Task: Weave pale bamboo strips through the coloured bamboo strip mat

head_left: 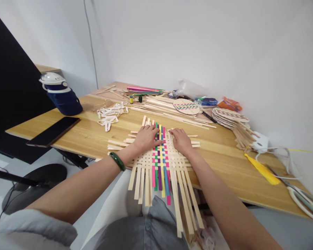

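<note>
A half-woven mat of pale flat strips (147,161) lies over the table's front edge, its long loose ends hanging toward my lap. Down its middle run pink, green, purple, yellow and blue strips (159,173). My left hand (146,137), below a green bangle (117,161), rests on the weave with its thumb stretched apart from the fingers across the coloured strips. On the other side, my right hand (182,140) has its fingers curled in at the upper end of a pale strip (170,139); its thumb contact is partly hidden.
Behind the mat lie loose pale strips (156,107) and a round woven piece (186,106). More round pieces (228,114) are stacked at right, near a yellow tassel (262,169) and scissors (302,198). At left are white ribbon (109,114), a phone (54,131) and a blue bottle (64,99).
</note>
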Motion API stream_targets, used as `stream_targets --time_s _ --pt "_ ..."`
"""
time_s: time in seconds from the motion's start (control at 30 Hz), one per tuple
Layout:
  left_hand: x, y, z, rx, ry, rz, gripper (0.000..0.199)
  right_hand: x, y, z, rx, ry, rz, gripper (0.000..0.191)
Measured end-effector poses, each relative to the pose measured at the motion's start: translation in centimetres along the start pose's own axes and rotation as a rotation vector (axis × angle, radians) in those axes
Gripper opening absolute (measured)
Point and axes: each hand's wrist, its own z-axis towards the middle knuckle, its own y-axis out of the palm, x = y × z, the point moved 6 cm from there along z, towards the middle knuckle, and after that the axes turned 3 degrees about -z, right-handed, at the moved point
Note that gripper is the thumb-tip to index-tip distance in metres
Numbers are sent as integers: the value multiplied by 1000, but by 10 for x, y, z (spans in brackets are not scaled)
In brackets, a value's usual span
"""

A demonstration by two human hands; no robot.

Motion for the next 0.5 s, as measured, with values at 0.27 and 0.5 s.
stream_targets --time_s 0.27,0.5 --pt "17 9 -4 81 -152 28 57 -16 3 0 13 103 -84 30" --pt "14 13 -3 112 -172 35 54 -16 7 -4 38 100 -70 29"
